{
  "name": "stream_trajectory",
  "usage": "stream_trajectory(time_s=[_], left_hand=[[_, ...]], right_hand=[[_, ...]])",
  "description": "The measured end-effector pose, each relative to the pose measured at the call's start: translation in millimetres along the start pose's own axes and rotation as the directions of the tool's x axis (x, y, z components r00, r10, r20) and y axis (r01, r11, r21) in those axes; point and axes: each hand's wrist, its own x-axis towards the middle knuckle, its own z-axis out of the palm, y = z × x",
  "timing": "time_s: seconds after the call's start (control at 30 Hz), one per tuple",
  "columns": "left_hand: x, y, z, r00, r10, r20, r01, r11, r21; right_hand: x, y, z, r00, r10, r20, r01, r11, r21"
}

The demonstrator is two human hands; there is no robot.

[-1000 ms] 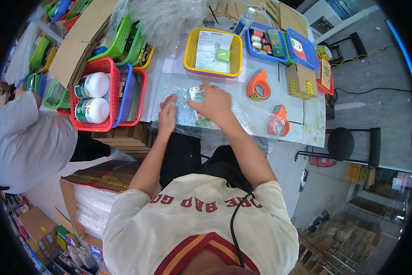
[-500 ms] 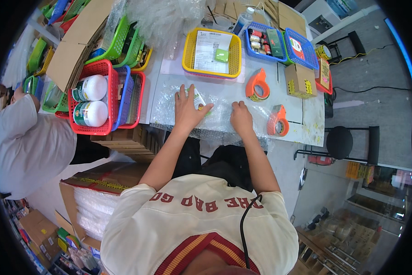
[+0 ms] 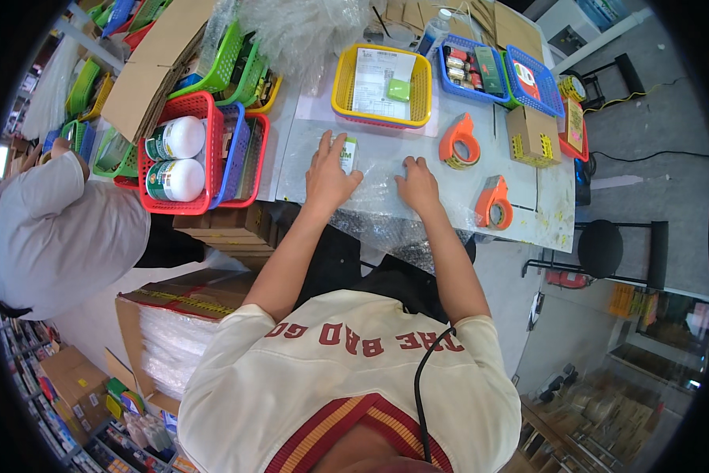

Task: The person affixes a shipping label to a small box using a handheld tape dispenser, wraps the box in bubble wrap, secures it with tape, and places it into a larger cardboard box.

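Note:
My left hand [image 3: 331, 175] lies on the table with its fingers stretched and thumb apart. Its fingers rest against a small white and green box [image 3: 349, 154], partly covering it. Under both hands spreads clear bubble wrap [image 3: 380, 188], whose near part hangs over the table's front edge. To the right, my right hand [image 3: 417, 188] rests on the wrap with bent fingers apart from the thumb. Whether its fingertips pinch any film is hard to see.
Beyond my hands stands a yellow basket [image 3: 341, 106] holding a printed sheet and a green item. Two orange tape dispensers [image 3: 459, 142] and a cardboard box [image 3: 534, 135] sit to the right. A red basket [image 3: 216, 150] with white jars stands left. Another person [image 3: 63, 213] works at far left.
The box by my left hand has turned more upright in view. More bubble wrap hangs toward me over the front edge. My right hand's fingers have loosened slightly; the view has shifted.

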Motion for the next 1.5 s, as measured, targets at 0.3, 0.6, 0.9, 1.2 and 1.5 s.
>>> stream_trajectory(time_s=[0.3, 0.6, 0.9, 1.2, 1.5], left_hand=[[4, -18, -15, 0.986, 0.164, 0.026, -0.166, 0.979, 0.116], [32, -85, -11, 0.978, 0.100, -0.183, -0.118, 0.989, -0.090], [18, -137, -9, 0.972, -0.034, -0.233, 0.088, 0.970, 0.225], [20, -109, -23, 0.965, -0.252, -0.075, 0.262, 0.944, 0.198], [24, -126, -12, 0.962, -0.254, -0.103, 0.265, 0.958, 0.110]], right_hand=[[27, 41, 13, 0.961, -0.210, -0.181, 0.184, 0.972, -0.148], [-12, -9, -9, 0.992, -0.049, 0.120, 0.057, 0.996, -0.065], [26, -107, 23, 0.915, -0.403, 0.010, 0.377, 0.865, 0.331], [34, -67, 12, 0.908, -0.414, 0.060, 0.352, 0.833, 0.427], [45, -81, -5, 0.908, -0.416, 0.037, 0.317, 0.745, 0.587]])
